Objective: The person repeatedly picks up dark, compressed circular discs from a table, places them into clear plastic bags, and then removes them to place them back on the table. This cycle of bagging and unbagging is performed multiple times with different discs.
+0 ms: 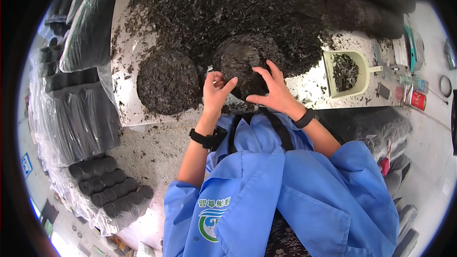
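1. Wearing a blue work coat (285,195), the person leans over the near edge of a metal table (124,109); black wristbands sit on both wrists.
2. Left hand (215,93): fingers curled, thumb stuck out to the right, touching the lower left edge of a round dark tea cake (240,62). Cannot tell if it really grips or just rests there.
3. Right hand (272,90): fingers spread and bent, pressed onto the lower right side of that same cake, thumb along its near rim. Open-fingered clasp, not a fist.
4. The held cake is at the table's near edge, dead centre, tilted up toward the person.
5. Second tea cake (167,82) lies flat just left of it, near but apart from the left hand.
6. Pale green scoop (346,72) to the right, dark leaf inside, handle pointing right.
7. Behind the cakes, a big heap of loose dark tea leaves (228,7) covers the table's middle and far side.
8. Far left, clear plastic bags of stacked dark cakes (107,188) beside the table.
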The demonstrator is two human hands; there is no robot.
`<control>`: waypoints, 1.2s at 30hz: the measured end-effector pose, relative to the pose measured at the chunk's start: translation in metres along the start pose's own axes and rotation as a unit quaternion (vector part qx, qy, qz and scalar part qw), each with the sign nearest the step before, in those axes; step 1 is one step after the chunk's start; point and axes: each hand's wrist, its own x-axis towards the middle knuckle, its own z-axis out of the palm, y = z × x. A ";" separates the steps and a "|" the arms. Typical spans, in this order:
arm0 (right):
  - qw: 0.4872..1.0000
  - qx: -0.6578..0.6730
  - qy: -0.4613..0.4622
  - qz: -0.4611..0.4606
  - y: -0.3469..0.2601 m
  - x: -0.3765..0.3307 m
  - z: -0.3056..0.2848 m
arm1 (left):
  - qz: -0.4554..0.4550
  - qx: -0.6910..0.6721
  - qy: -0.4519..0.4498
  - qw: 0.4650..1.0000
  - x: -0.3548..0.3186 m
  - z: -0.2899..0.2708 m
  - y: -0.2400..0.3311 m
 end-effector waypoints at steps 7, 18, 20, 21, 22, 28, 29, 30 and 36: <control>0.997 0.078 0.013 0.006 -0.001 -0.003 0.000 | -0.076 -0.192 -0.106 0.973 -0.014 0.029 0.051; 0.975 0.194 0.093 -0.062 -0.028 -0.001 -0.042 | -0.019 -0.358 -0.213 0.909 -0.015 0.025 0.065; 0.970 0.203 0.111 -0.077 -0.028 0.002 -0.048 | -0.028 -0.373 -0.210 0.903 -0.020 0.016 0.069; 0.959 0.257 0.109 -0.047 -0.030 0.005 -0.055 | -0.031 -0.380 -0.207 0.901 -0.023 0.012 0.072; 0.954 0.274 0.121 0.028 -0.031 0.004 -0.066 | -0.032 -0.377 -0.204 0.903 -0.025 0.006 0.072; 0.868 0.334 0.366 0.036 -0.016 0.007 -0.108 | -0.038 -0.378 -0.163 0.911 -0.037 -0.033 0.067; 0.853 0.353 0.382 0.037 -0.015 0.007 -0.113 | -0.029 -0.375 -0.161 0.912 -0.040 -0.037 0.066; 0.864 0.296 0.406 0.019 -0.014 0.006 -0.115 | -0.021 -0.373 -0.163 0.913 -0.041 -0.037 0.067; 0.975 0.135 0.094 -0.150 -0.059 0.006 -0.074 | 0.030 -0.355 -0.167 0.919 -0.045 0.005 0.070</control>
